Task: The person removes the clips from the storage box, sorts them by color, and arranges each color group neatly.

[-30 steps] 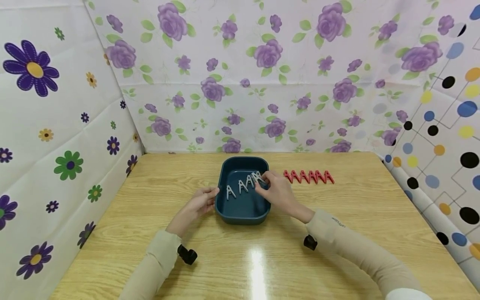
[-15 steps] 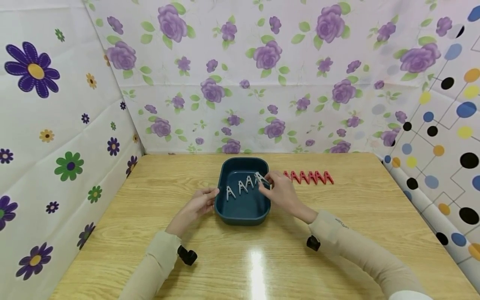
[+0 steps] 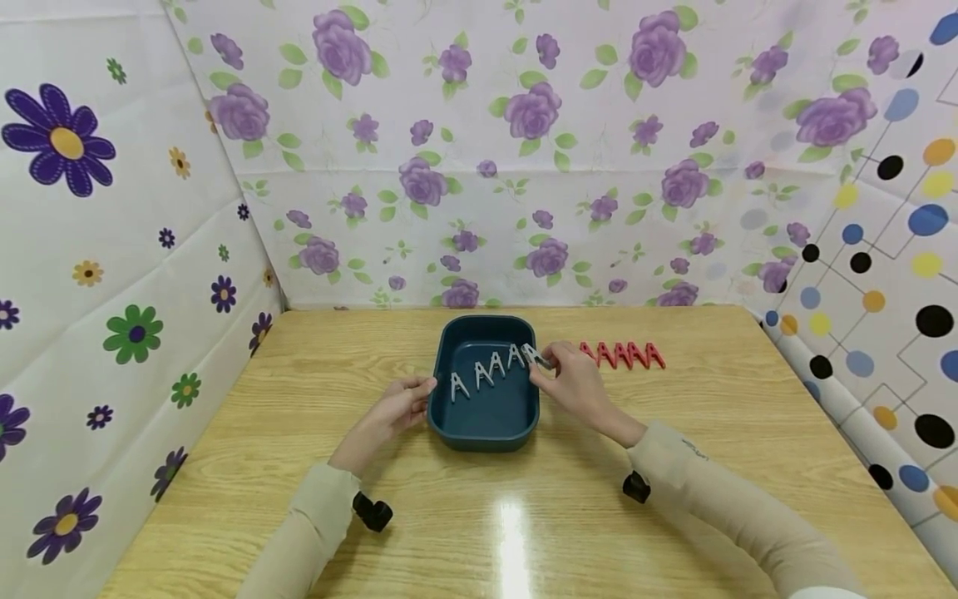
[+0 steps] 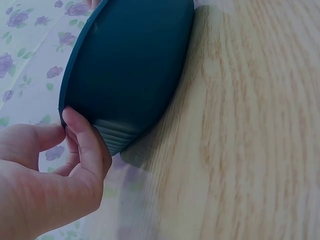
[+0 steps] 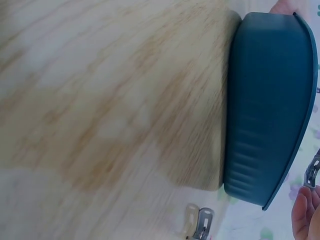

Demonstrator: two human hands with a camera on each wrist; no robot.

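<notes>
A dark teal bin (image 3: 485, 420) stands on the table, with several grey clips (image 3: 459, 387) in a slanting row inside it. My left hand (image 3: 391, 412) pinches the bin's left rim; in the left wrist view that hand (image 4: 65, 170) has its thumb and fingers on the rim. Over the right rim, my right hand (image 3: 575, 383) pinches a grey clip (image 3: 533, 356) by its right end. The right wrist view shows the fingertips (image 5: 306, 205) on this clip (image 5: 312, 172), above the level of the rim.
Several red clips (image 3: 617, 355) lie in a row on the table (image 3: 337, 349), right of the bin and partly behind my right hand. Near the bin's base a clip (image 5: 202, 223) shows in the right wrist view. Patterned cloth surrounds the table's back and sides.
My right hand has shifted to the right with its clip, opening a gap from the grey clip beside it and covering the leftmost red clip. The left hand and bin stay in place.
</notes>
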